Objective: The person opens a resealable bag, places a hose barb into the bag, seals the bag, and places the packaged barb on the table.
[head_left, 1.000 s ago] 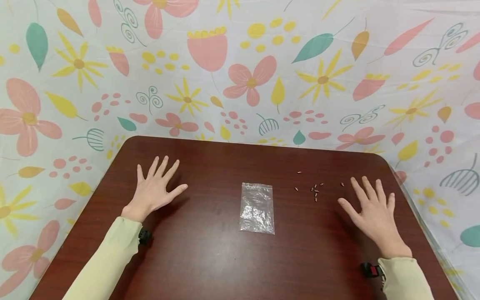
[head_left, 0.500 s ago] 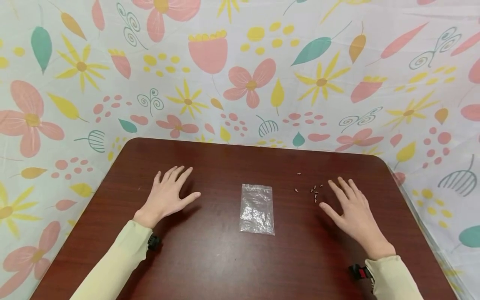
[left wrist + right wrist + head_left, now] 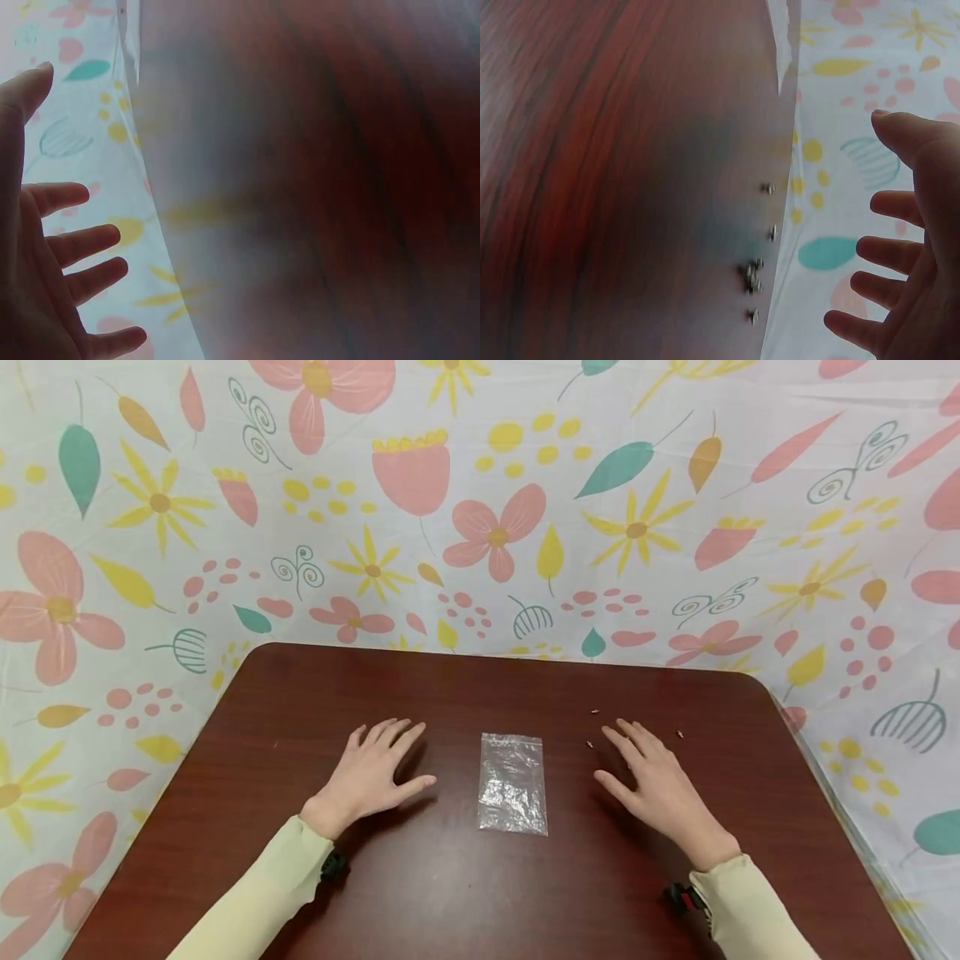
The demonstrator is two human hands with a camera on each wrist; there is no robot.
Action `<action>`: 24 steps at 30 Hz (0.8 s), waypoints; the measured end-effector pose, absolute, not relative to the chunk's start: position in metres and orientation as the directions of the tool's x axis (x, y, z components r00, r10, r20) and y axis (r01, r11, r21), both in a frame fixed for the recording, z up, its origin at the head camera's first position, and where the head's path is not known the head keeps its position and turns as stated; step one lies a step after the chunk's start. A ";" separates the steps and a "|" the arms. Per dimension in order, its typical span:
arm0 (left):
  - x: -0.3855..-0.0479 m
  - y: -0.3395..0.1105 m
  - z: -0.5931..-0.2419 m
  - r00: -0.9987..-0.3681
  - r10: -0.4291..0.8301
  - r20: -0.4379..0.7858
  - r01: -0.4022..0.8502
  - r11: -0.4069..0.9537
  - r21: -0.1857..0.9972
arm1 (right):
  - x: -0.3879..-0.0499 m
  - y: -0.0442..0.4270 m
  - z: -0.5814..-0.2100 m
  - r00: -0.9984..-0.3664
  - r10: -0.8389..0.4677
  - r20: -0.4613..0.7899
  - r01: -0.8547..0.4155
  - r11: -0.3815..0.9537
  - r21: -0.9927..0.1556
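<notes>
A clear plastic zip bag (image 3: 513,785) lies flat on the dark red-brown table between the two hands. The left hand (image 3: 367,777), fingers spread, hovers to its left and holds nothing. On the bag's other side the right hand (image 3: 663,789) is spread above the table, also holding nothing. Small metal pieces (image 3: 680,734) show around the right fingers in the head view; the hand hides others. In the right wrist view a cluster of these pieces (image 3: 751,277) lies on the table, with the right hand (image 3: 907,255) beyond. The left wrist view shows the left hand (image 3: 52,255) with parted fingers.
The wooden table (image 3: 465,902) has rounded far corners. A white cloth (image 3: 420,560) printed with flowers and leaves hangs behind it and along both sides. Dark wrist devices sit at both pale green cuffs.
Both hands have moved inward toward the bag, the right one passing over the cluster of small metal pieces. The bag has stayed in place on the table.
</notes>
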State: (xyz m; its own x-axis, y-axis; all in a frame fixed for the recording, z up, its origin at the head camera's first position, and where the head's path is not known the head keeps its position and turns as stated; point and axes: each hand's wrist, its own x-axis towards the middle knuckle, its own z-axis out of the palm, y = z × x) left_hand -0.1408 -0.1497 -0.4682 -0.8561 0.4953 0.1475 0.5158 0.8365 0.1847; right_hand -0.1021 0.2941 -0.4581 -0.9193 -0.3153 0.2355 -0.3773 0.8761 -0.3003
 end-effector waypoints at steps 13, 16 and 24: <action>-0.133 -0.114 -0.470 -0.807 0.582 0.099 0.590 0.788 0.176 | -0.122 0.258 -0.461 -0.880 -0.425 0.213 -0.472 0.834 -0.285; -0.131 -0.105 -0.471 -0.793 0.603 0.088 0.608 0.773 0.180 | -0.126 0.250 -0.463 -0.868 -0.450 0.211 -0.495 0.822 -0.282; -0.126 -0.084 -0.474 -0.743 0.664 0.078 0.666 0.725 0.176 | -0.136 0.231 -0.472 -0.833 -0.518 0.195 -0.553 0.786 -0.274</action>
